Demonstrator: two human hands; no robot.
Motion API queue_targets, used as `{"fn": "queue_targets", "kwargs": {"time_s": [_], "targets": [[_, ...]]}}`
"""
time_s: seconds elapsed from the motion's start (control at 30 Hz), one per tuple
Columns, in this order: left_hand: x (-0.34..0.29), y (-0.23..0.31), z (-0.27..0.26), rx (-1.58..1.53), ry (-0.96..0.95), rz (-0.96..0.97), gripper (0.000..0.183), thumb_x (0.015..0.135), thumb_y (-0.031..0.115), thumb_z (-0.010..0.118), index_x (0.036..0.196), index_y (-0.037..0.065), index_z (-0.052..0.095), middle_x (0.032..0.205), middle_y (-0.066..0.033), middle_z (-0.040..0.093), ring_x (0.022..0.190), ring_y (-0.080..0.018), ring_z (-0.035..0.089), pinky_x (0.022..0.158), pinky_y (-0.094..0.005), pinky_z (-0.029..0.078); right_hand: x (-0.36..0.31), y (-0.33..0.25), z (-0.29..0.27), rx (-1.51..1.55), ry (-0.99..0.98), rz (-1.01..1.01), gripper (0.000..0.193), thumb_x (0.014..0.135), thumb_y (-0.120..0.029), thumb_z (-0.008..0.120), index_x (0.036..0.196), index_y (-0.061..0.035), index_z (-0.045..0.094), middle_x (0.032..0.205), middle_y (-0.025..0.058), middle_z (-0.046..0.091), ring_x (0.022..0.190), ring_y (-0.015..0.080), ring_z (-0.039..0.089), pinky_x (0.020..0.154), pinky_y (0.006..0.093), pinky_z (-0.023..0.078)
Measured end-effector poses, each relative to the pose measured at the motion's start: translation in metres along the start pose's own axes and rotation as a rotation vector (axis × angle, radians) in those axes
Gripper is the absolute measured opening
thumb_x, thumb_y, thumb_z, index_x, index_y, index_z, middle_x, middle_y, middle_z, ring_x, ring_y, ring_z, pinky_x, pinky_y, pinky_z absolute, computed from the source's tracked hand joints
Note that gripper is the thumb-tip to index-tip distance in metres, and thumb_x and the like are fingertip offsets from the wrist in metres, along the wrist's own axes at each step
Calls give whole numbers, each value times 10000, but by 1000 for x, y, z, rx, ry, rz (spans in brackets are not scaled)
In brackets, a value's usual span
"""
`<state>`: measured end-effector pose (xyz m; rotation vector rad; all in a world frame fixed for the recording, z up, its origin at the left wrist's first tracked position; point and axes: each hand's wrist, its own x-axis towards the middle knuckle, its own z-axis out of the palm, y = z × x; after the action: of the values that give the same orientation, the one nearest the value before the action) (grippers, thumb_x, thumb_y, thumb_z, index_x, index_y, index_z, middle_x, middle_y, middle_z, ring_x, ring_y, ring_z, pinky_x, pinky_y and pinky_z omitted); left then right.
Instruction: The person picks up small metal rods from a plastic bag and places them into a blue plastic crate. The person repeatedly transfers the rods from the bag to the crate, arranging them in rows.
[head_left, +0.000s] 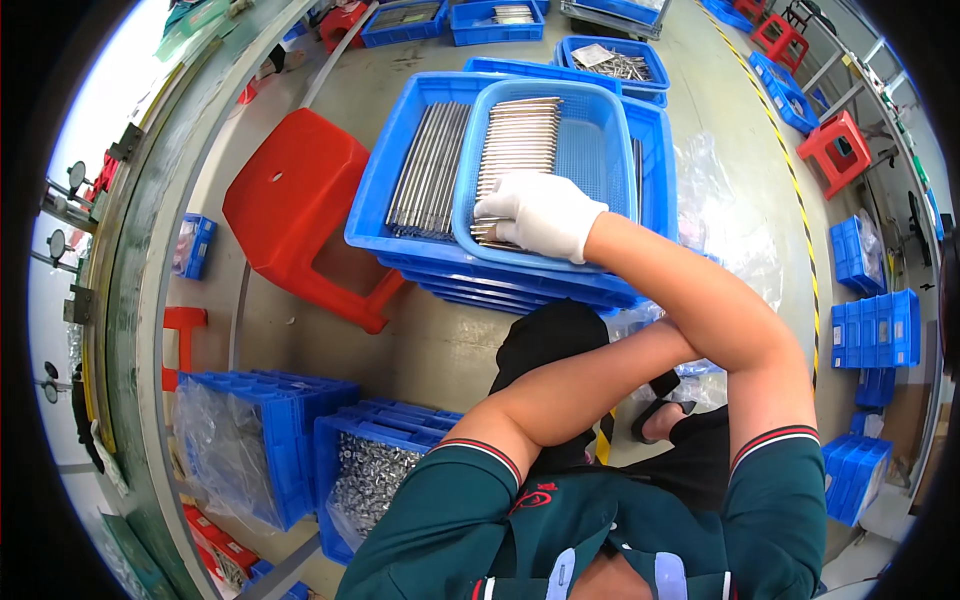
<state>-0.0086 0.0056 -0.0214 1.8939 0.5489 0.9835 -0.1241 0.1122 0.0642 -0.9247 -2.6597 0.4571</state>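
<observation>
So the right hand (pixel 540 218) in a white glove is resting just past 12 o'clock, fingers curling over the near end of a row of metal rods (pixel 521 135) in a light-blue basket (pixel 597 140), can't tell if they're clamping any, and the left hand is hiding behind the right arm. The basket is sitting on stacked blue bins (pixel 410 255) on a greyish floor (pixel 440 345), with a red stool (pixel 305 200) standing at 10, a long bench (pixel 130 270) running past 9 and striped tape (pixel 801 205) curving down from 1 toward 3.
</observation>
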Motion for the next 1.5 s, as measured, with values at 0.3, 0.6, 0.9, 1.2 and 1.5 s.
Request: {"fn": "queue_targets", "kwargs": {"time_s": [0.3, 0.6, 0.9, 1.2, 1.5], "targets": [[7, 35, -28, 159, -109, -147, 198, 761, 164, 641, 923, 54, 614, 927, -191, 634, 913, -366, 589, 768, -450, 466, -28, 8, -59, -1, -229, 285, 200, 817, -121, 495, 959, -47, 615, 910, 188, 644, 874, 360, 617, 759, 433, 478], [4, 28, -17, -28, -18, -114, 293, 793, 164, 638, 1058, 50, 587, 1082, -161, 592, 1036, -302, 534, 869, -405, 416, -43, 10, -36, 58, -278, 352, 455, 793, -49, 443, 1244, 12, 446, 918, 269, 618, 875, 409, 603, 768, 459, 467], [3, 36, -27, -27, -143, -209, 324, 816, 240, 644, 1086, 66, 598, 1118, -149, 602, 1079, -261, 540, 883, -375, 428, -46, 8, -33, 78, -191, 334, 495, 801, -68, 483, 1290, 0, 441, 873, 248, 627, 824, 395, 613, 764, 426, 478], [7, 16, -14, 324, -431, -37, 213, 778, 32, 517, 935, 45, 659, 863, -229, 636, 843, -390, 624, 727, -462, 495, -99, 12, -101, 378, 353, 295, 353, 843, -154, 555, 1174, -32, 552, 851, 127, 653, 798, 211, 636, 748, 318, 493], [20, 40, -34, 7, -177, -295, 197, 889, 147, 541, 950, -17, 631, 696, -93, 605, 649, -150, 579, 623, -280, 461, -291, 134, -92, 533, 584, 794, 278, 874, -193, 546, 1093, -26, 582, 878, 79, 649, 753, 119, 620, 683, 278, 506]]}}
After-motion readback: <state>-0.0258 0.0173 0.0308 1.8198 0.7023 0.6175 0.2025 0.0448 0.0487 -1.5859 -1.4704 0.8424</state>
